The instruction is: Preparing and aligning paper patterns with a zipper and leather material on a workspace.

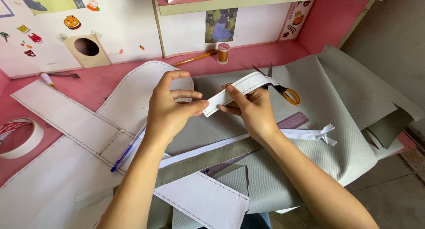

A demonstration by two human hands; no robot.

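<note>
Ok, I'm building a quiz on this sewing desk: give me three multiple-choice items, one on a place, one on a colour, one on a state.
1. Where do the scissors lie?
A. on the grey fabric
B. on the floor
C. inside the tape roll

2. What colour is the thread spool?
A. green
B. orange-brown
C. black

3. How is the white paper strip held?
A. lying untouched
B. by one hand
C. by the left hand and right hand

Answers: 1 A, the blades and orange handles rest on the cloth; 2 B, its winding looks orange-brown; 3 C, fingers of both hands grip it.

Home sewing desk: fabric (336, 122), scissors (283, 89)
</note>
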